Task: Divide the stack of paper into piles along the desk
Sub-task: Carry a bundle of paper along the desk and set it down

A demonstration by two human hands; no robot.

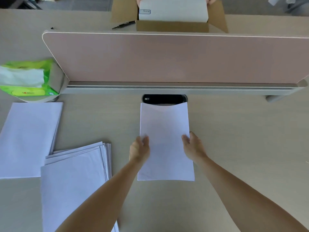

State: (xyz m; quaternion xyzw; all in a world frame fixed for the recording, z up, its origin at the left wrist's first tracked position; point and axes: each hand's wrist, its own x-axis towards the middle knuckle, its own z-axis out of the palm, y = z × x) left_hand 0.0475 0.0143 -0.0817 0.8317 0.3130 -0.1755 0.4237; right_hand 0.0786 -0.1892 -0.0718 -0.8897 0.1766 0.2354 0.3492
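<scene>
Both hands [140, 149] [192, 146] around middle pile [164, 128] edges

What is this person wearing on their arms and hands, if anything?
Nothing that shows. The left forearm and right forearm are bare down to the picture's edge, with no sleeve, watch or bracelet. The left hand and right hand have no gloves, and no rings are visible.

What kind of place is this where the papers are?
Most likely an office: a pink divider screen stands along the desk, which has a cable port, and piles of white paper lie on it.
</scene>
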